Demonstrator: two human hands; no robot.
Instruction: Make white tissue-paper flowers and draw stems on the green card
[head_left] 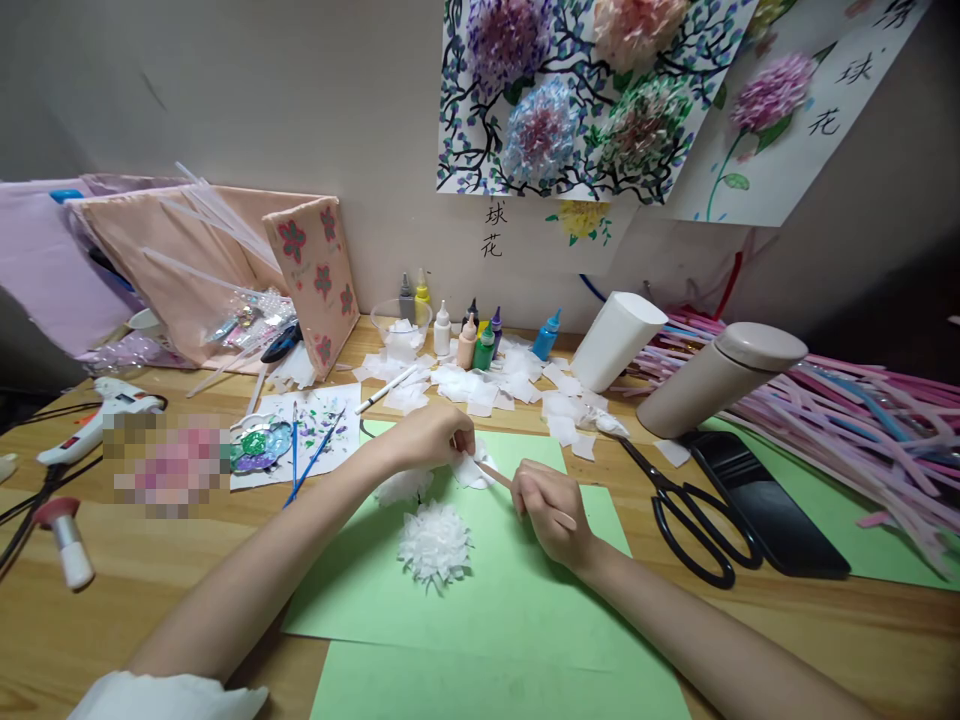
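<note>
My left hand (439, 438) is closed in a pinch at the upper part of the green paper (525, 610). What its fingertips hold is too small to make out. Just below them lies a white patch (474, 472), whose material I cannot tell. A flat wooden stick (496, 476) is gripped in my right hand (551, 510), its far end at that white patch. Nearer to me on the paper sits a fluffy white tissue-paper flower (435, 543). Another white ruffled piece (405, 487) is partly hidden under my left forearm.
Behind my hands lie white tissue squares (472, 388) and several paint bottles (484, 347). Black scissors (675, 500), a phone (765, 500) and a tumbler (720, 375) are on the right. Paintbrushes (315, 455), a paint palette (259, 445) and a glue gun (101, 420) are left.
</note>
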